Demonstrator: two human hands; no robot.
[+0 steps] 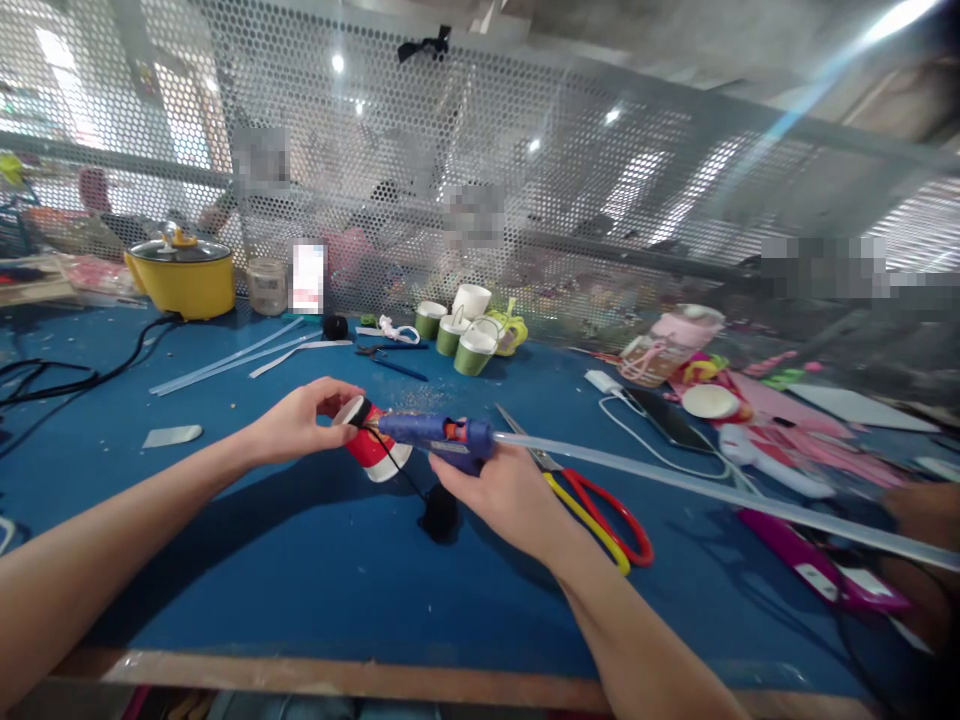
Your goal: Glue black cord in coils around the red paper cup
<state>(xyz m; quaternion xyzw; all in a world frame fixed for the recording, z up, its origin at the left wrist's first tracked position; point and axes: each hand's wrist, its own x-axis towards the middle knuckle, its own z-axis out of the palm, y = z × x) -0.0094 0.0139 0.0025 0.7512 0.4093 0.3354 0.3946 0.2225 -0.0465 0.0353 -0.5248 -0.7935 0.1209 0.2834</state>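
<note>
My left hand (pixel 319 418) grips a small red and white paper cup (pixel 381 455) by its end, tilted above the blue table. A black band runs round the cup near my fingers, and a black cord leads from it to a black pompom (pixel 439 513). My right hand (pixel 502 490) is wrapped round a blue hot glue gun (pixel 431 430), its nozzle at the black band. From the gun's back a long clear glue stick (pixel 675 480) sticks out to the right. Scissors (pixel 611 520) with red and yellow handles lie beside my right wrist.
Green and white cups (pixel 475 352) stand at the back, near pliers (pixel 390 348). A yellow pot (pixel 191 285), a jar (pixel 267 287) and a lit phone (pixel 307 278) are at the back left. On the right lie a dark phone (pixel 671 418) with a cable and a purple device (pixel 817 560).
</note>
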